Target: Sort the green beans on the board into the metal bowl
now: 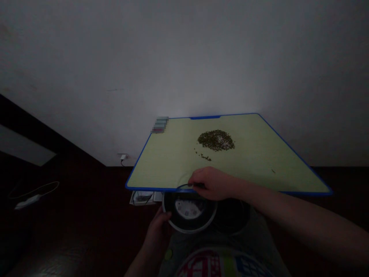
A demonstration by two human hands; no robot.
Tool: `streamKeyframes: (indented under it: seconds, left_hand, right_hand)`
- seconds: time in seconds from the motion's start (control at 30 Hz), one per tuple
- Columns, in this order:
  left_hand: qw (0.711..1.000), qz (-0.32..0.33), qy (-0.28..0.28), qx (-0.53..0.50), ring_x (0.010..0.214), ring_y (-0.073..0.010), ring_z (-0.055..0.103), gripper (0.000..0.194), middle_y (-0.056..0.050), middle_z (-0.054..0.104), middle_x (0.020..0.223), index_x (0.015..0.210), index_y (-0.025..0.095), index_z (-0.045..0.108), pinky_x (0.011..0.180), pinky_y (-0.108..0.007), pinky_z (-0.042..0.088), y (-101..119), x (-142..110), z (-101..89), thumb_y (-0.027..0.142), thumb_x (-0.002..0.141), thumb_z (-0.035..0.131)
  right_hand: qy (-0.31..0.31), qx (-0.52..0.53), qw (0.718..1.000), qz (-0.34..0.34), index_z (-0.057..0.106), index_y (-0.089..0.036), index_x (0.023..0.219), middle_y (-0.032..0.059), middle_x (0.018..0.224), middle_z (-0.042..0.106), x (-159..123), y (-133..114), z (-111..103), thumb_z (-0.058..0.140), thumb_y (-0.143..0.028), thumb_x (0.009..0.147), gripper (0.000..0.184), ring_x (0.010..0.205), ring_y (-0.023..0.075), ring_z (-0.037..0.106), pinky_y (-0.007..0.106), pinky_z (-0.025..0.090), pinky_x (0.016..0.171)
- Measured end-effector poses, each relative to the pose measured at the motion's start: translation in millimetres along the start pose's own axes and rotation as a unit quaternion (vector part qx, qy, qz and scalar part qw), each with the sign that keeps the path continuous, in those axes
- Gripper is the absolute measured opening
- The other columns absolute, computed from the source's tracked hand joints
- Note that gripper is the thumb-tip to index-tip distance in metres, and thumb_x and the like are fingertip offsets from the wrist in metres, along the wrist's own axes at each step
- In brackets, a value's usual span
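A spread pile of small olive-brown grains or beans (215, 139) lies on the pale table top (161, 161), with a few strays trailing toward the front. My left hand (161, 221) is closed on the side of a round bowl (188, 231) with a pale rim and dark inner wall, held just below the table's front edge. A whitish patch shows in the bowl's bottom. Over the bowl and the front edge, my right hand (207, 182) has its fingers curled round a thin, curved, dark-edged piece (184, 187); its kind is unclear in the dim light.
Blue trim edges the table, which stands against a grey wall (184, 57). A second dark round container (232, 217) is by my lap, right of the bowl. A white box (141, 197) sits under the table; a plug (123, 157) and power strip (27, 201) are at left.
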State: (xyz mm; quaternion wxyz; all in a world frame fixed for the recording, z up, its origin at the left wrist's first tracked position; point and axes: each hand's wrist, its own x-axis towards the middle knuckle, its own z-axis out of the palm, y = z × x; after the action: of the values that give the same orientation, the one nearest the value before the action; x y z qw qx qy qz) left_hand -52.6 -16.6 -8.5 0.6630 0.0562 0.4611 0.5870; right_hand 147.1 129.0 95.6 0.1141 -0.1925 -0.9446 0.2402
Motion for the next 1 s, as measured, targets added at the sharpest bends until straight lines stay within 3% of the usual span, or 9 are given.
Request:
streamKeyframes:
  seconds: [0.13,0.3,0.4,0.53,0.67,0.83,1.0]
  left_hand:
    - [1.000,0.000,-0.003,-0.013,0.104,-0.0316,0.073,0.071,-0.008,0.081,0.104,0.141,0.023,0.051,0.091,-0.045,0.057,-0.2,1.4,0.0,0.009,0.073,0.065]
    - [1.000,-0.004,0.005,-0.011,0.102,-0.0336,0.073,0.071,-0.010,0.080,0.107,0.140,0.022,0.053,0.092,-0.047,0.058,0.0,2.8,-1.8,0.008,0.071,0.067]
    - [1.000,-0.012,0.005,-0.015,0.102,-0.0341,0.073,0.071,-0.010,0.080,0.108,0.139,0.022,0.054,0.091,-0.047,0.058,1.3,1.8,-2.0,0.009,0.071,0.068]
    - [1.000,-0.022,0.012,-0.005,0.103,-0.0342,0.073,0.065,-0.010,0.081,0.101,0.134,0.020,0.058,0.090,-0.046,0.059,4.5,0.5,-2.4,0.009,0.072,0.068]
    - [1.000,-0.017,0.012,-0.004,0.102,-0.0336,0.073,0.061,-0.008,0.082,0.093,0.133,0.021,0.059,0.090,-0.046,0.059,6.6,-0.3,-2.4,0.008,0.074,0.065]
    - [0.999,-0.030,0.023,-0.001,0.100,-0.0345,0.074,0.065,-0.010,0.081,0.101,0.138,0.021,0.054,0.090,-0.049,0.059,5.5,-0.3,-3.7,0.009,0.074,0.065]
    - [0.999,-0.037,0.038,0.008,0.101,-0.0363,0.073,0.072,-0.011,0.081,0.099,0.140,0.018,0.050,0.088,-0.049,0.059,4.8,2.9,-7.1,0.009,0.071,0.068]
  right_hand:
    - [0.011,0.012,1.000,-0.002,0.071,-0.015,0.098,0.0080,0.089,0.072,-3.5,0.8,-6.9,0.055,-0.014,0.083,0.022,0.084,0.0175,0.063,0.028,0.047,0.078]
    - [0.098,0.003,0.993,0.072,0.072,-0.016,0.096,0.0067,0.084,0.071,-17.3,12.3,-33.8,0.056,-0.021,0.084,0.021,0.075,0.0165,0.061,0.029,0.046,0.071]
    - [0.168,0.081,0.972,0.143,0.071,-0.017,0.095,0.0043,0.078,0.068,-31.8,22.3,-51.8,0.057,-0.027,0.082,0.021,0.067,0.0150,0.059,0.027,0.046,0.064]
    - [0.243,0.159,0.938,0.188,0.069,-0.017,0.093,0.0025,0.073,0.065,-52.2,36.7,-64.9,0.061,-0.037,0.079,0.026,0.063,0.0153,0.057,0.028,0.047,0.060]
    - [0.245,0.118,0.936,0.222,0.068,-0.017,0.090,0.0016,0.071,0.065,-66.5,51.3,-60.8,0.060,-0.036,0.078,0.024,0.062,0.0152,0.057,0.028,0.046,0.060]
    - [0.199,0.038,0.941,0.270,0.071,-0.016,0.093,0.0035,0.074,0.069,-74.5,62.3,-45.1,0.055,-0.027,0.080,0.023,0.066,0.0167,0.061,0.029,0.046,0.063]
    - [0.173,-0.037,0.948,0.263,0.073,-0.016,0.095,0.0068,0.082,0.072,-73.4,62.6,-35.9,0.053,-0.021,0.080,0.026,0.071,0.0180,0.064,0.029,0.046,0.067]
